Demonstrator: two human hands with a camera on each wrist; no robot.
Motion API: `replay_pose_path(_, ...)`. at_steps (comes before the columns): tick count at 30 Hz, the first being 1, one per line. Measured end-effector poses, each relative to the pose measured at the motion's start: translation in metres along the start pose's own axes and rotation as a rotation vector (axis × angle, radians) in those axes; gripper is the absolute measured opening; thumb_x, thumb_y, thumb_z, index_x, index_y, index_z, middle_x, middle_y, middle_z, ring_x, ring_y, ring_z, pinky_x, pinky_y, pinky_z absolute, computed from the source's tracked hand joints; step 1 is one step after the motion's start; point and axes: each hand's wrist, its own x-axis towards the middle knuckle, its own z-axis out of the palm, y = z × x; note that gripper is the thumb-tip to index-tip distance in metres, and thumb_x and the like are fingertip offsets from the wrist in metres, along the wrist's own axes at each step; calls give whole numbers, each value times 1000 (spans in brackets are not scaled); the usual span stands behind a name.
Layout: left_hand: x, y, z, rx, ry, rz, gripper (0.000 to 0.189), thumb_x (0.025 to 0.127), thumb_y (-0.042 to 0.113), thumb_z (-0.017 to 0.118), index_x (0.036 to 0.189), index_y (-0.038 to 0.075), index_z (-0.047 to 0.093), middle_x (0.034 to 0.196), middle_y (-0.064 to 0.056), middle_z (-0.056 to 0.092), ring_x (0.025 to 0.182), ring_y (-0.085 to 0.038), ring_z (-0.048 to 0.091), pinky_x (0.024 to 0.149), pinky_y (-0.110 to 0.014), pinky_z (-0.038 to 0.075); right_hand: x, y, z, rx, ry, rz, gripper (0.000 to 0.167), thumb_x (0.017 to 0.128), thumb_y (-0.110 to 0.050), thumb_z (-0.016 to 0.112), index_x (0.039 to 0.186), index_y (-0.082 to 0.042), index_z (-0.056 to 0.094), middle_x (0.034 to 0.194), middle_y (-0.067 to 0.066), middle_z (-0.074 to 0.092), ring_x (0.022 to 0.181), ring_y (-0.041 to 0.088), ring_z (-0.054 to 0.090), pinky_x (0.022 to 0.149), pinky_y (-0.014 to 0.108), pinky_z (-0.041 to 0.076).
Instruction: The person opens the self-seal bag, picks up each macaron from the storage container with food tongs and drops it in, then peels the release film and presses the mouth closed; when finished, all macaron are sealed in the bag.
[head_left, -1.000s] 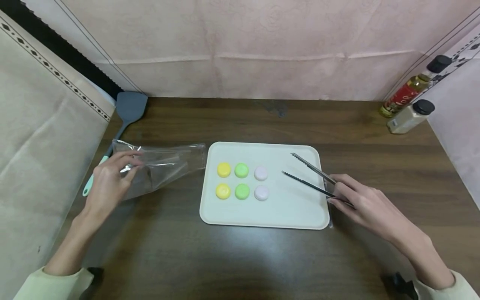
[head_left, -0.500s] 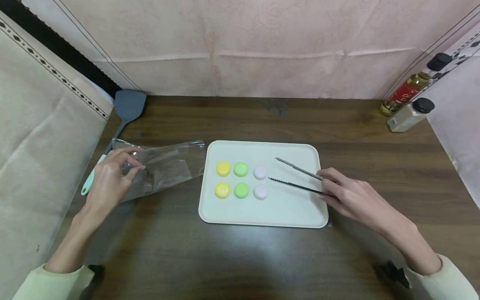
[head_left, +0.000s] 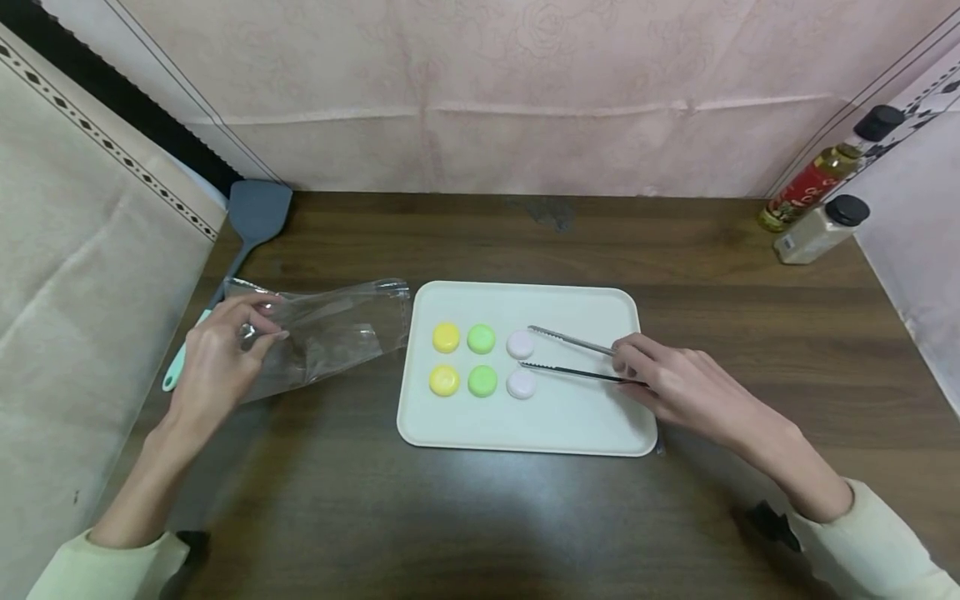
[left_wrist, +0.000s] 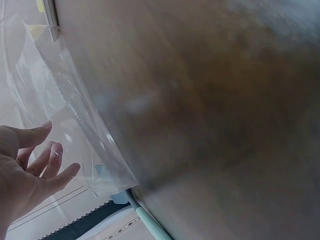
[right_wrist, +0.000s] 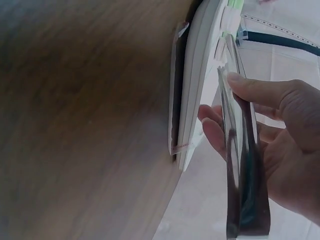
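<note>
My left hand [head_left: 225, 342] pinches a clear plastic bag [head_left: 337, 325], whose far end stretches to the left edge of a white tray [head_left: 592, 429]. My right hand [head_left: 675, 379] grips metal tongs [head_left: 573, 372] with serrated arms spread apart. Their tips lie on either side of the far lilac macaron [head_left: 520, 344]; the near lilac macaron [head_left: 521, 383] sits just below the lower arm. Two green macarons [head_left: 482, 338] and two yellow macarons [head_left: 446, 337] fill the columns further left. In the right wrist view, the thumb presses one side of the tongs [right_wrist: 245, 165].
Behind the left hand lies a spatula [head_left: 258, 212] with a mint handle, partly under the bag. At the back right corner stand an oil bottle [head_left: 806, 196] with a red label and a black-capped jar [head_left: 817, 233]. Cloth [head_left: 480, 100] hangs behind the table [head_left: 450, 533].
The right hand has carried the open tongs leftward over the tray, from its right side to around the far lilac macaron. The left hand has stayed almost still with the bag.
</note>
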Motion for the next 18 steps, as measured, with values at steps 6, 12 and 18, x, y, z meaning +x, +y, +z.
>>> replay_pose_path(6, 0, -1, 0, -13, 10, -2, 18, 84, -18, 84, 86, -5, 72, 121, -20, 78, 109, -34, 67, 102, 3, 29, 5, -3, 0, 11, -34, 57, 60, 90, -5, 90, 143, -5, 63, 104, 9, 77, 63, 4, 56, 51, 25, 44)
replay_pose_path(12, 0, -1, 0, -16, 2, -5, 19, 84, -16, 85, 86, -4, 71, 122, -20, 78, 111, -28, 65, 104, 2, 29, 11, -4, 2, 2, -21, 17, 47, 89, -3, 90, 132, 0, 73, 105, 8, 74, 65, 5, 53, 53, 27, 48)
replay_pose_path(18, 0, -2, -2, -15, -5, -7, 18, 84, -16, 85, 87, -5, 71, 122, -22, 77, 113, -38, 67, 103, 3, 28, 16, -3, 1, 41, 0, 3, 43, 87, 1, 90, 127, 1, 76, 98, 6, 73, 67, 5, 55, 56, 27, 51)
